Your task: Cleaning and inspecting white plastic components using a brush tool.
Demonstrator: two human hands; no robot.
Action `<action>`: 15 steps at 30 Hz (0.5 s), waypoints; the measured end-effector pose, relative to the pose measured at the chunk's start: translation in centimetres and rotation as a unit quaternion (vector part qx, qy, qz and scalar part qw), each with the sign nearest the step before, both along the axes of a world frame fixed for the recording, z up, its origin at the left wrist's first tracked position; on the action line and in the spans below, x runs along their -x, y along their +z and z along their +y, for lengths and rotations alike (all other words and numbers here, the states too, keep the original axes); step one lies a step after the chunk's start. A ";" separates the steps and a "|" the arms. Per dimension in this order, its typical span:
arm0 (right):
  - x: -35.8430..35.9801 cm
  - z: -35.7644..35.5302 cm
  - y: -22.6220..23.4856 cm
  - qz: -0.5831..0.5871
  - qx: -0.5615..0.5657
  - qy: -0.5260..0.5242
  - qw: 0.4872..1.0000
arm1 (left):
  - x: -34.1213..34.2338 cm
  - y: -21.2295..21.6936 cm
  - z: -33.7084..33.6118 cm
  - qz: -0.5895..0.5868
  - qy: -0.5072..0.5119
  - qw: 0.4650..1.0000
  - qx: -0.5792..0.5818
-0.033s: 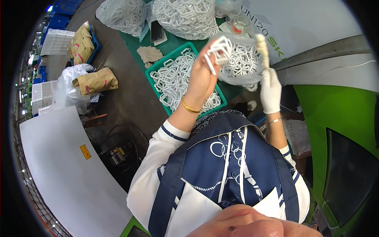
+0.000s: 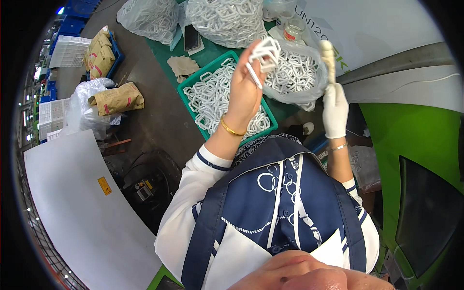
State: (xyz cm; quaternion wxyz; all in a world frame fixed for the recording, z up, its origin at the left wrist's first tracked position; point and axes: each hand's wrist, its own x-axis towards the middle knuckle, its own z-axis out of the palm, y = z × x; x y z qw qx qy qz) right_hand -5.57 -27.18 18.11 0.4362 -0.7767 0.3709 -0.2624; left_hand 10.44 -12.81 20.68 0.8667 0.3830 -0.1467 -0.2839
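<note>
My left hand, bare with a gold bangle at the wrist, is closed on several white plastic links. These are angular open frames, one of them standing out below the others near my fingers. My right hand wears a white glove and is closed around a pale beige, knobbly stick that points up and away from me. Beneath my left hand is a green crate filled with similar white links. Between my hands, farther off, an open clear plastic bag holds more of them.
Two full bags of white links stand at the back. A phone, a beige cloth and a glass jar lie around them on the green tabletop. A green and grey machine borders my right side.
My left hand with the links has shifted slightly left. My right hand and the stick have moved a little to the right, farther from the bag.
</note>
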 end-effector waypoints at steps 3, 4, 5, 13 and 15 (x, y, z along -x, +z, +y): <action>0.8 -1.4 -0.6 -0.038 -0.038 -0.035 0.998 | -1.6 -0.1 -1.2 -0.149 0.034 0.987 -0.051; 0.8 -1.4 -0.6 -0.039 -0.038 -0.034 0.998 | -2.1 -1.9 -2.0 -0.210 0.041 0.970 -0.113; 0.8 -1.3 -0.6 -0.038 -0.049 -0.034 0.997 | -2.6 -4.0 -2.5 -0.268 0.048 0.946 -0.174; 3.0 -2.3 -3.3 -0.013 -0.067 -0.032 0.997 | -4.9 -12.9 1.4 -0.482 0.140 0.741 -0.447; 3.2 -2.4 -3.4 -0.001 -0.084 -0.030 0.996 | -7.0 -13.7 3.8 -0.470 0.164 0.732 -0.465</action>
